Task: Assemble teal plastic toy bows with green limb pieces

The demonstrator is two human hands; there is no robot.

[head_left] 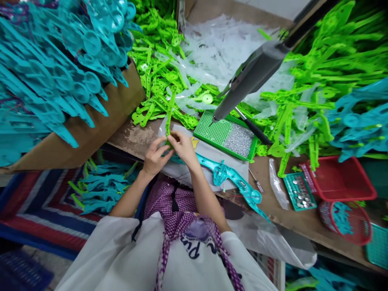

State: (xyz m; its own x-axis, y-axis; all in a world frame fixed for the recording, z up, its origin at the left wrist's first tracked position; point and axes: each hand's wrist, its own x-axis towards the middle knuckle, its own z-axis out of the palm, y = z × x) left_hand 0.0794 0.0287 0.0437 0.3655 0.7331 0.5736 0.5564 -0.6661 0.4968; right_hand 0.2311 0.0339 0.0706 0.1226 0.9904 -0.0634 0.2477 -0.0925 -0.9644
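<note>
My left hand (157, 157) and my right hand (184, 147) meet over the near edge of the bench. Both are closed on the lower end of a long bright green plastic part (170, 111), which stands up from the fingers. Just under my right wrist lies a translucent blue, bow-shaped plastic part (222, 171) with thin wires. A grey electric screwdriver (257, 72) hangs at a slant, its tip over a green perforated tray (209, 125). Small silver screws (239, 140) cover the right half of that tray.
Piles of green parts (157, 76) and clear plastic bags (224, 44) fill the back. Blue parts (60, 60) are heaped in a cardboard box (121, 97) at left. A small screwdriver (257, 182), a teal tray of metal discs (300, 192) and a red basket (342, 178) sit at right.
</note>
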